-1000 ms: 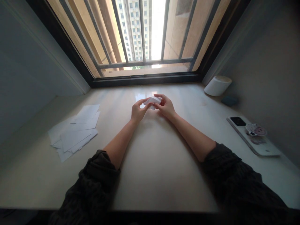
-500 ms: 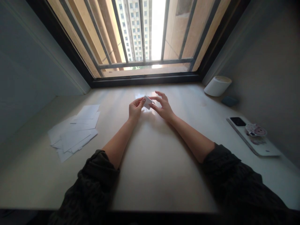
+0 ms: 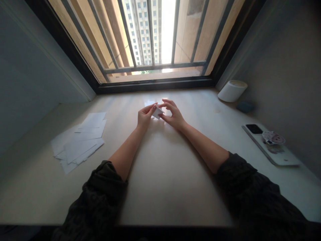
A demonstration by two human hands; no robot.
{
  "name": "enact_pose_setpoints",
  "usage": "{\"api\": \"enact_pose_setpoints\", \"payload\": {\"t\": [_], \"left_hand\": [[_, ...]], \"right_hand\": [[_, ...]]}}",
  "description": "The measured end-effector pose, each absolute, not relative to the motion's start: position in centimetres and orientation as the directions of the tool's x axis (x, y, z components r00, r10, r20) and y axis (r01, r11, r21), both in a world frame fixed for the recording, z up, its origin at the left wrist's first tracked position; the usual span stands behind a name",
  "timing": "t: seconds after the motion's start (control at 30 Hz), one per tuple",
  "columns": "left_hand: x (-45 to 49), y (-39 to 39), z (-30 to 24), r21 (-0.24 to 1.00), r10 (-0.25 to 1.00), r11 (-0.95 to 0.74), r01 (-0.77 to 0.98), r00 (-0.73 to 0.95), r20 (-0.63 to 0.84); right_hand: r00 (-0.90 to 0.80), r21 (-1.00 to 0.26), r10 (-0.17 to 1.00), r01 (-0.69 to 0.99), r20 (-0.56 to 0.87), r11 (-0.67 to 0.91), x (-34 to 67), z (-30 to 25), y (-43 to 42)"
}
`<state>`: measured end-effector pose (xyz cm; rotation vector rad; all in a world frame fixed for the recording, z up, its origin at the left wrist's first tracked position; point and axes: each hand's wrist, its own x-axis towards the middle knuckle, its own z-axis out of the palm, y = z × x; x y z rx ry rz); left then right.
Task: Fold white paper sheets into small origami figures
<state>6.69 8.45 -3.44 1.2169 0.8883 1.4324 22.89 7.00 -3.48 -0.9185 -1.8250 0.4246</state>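
Observation:
A small folded piece of white paper [image 3: 157, 113] is held up between my two hands, a little above the white surface. My left hand [image 3: 144, 116] pinches its left edge between thumb and fingers. On the other side my right hand [image 3: 174, 115] has its thumb at the paper's lower right edge and its index finger bent over the top right. The other right fingers curve above, off the paper. The paper's underside is hidden.
Loose white paper sheets [image 3: 80, 144] lie in an overlapping pile at left. To the right are a phone [image 3: 272, 145] with a round cartoon grip, a tilted white cylinder [image 3: 232, 91] and a small dark object [image 3: 245, 107]. A barred window [image 3: 155, 86] stands behind.
The folded paper has tilted and sits slightly lower between the fingers. My right thumb and index finger have shifted a little on its edge. Both arms stay almost where they were.

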Motion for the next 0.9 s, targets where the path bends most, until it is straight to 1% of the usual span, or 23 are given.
{"api": "enact_pose_setpoints", "payload": {"t": [0.13,0.27,0.37,0.4,0.47,0.53,0.6,0.67,0.77,0.9], "left_hand": [[6.7,8.5,-3.3,0.936,0.959,-0.269,-0.226,0.028,0.283],[6.7,8.5,-3.4,0.939,0.96,-0.266,-0.217,0.032,0.279],[6.6,8.6,-3.6,0.943,0.964,-0.25,-0.22,0.037,0.264],[6.5,8.7,-3.6,0.944,0.967,-0.239,-0.226,0.035,0.253],[6.5,8.8,-3.7,0.948,0.974,-0.214,-0.237,0.015,0.224],[6.5,8.8,-3.7,0.949,0.98,-0.194,-0.247,-0.01,0.198],[6.5,8.9,-3.7,0.949,0.983,-0.184,-0.258,-0.024,0.184],[6.6,9.0,-3.7,0.948,0.984,-0.178,-0.262,-0.02,0.18],[6.6,9.0,-3.9,0.958,0.983,-0.179,-0.226,0.001,0.184],[6.7,8.6,-3.9,0.98,0.977,-0.124,-0.156,0.152,0.148]], "right_hand": [[-0.244,-0.648,0.748,0.381,0.617,0.659,22.8,-3.6,6.9],[-0.229,-0.667,0.769,0.39,0.597,0.634,22.9,-3.4,7.0],[-0.209,-0.679,0.767,0.366,0.607,0.637,22.8,-3.1,6.9],[-0.2,-0.698,0.774,0.342,0.6,0.629,22.7,-3.1,6.9],[-0.175,-0.775,0.818,0.262,0.548,0.576,22.5,-3.3,7.1],[-0.142,-0.867,0.878,0.153,0.456,0.475,22.3,-3.7,7.3],[-0.1,-0.924,0.922,0.043,0.375,0.38,22.1,-4.1,7.7],[-0.062,-0.943,0.941,-0.041,0.331,0.329,22.1,-4.4,7.9],[-0.017,-0.95,0.953,-0.087,0.303,0.3,22.3,-4.5,8.2],[0.058,-0.946,0.95,-0.095,0.306,0.31,22.8,-4.4,8.4]]}}
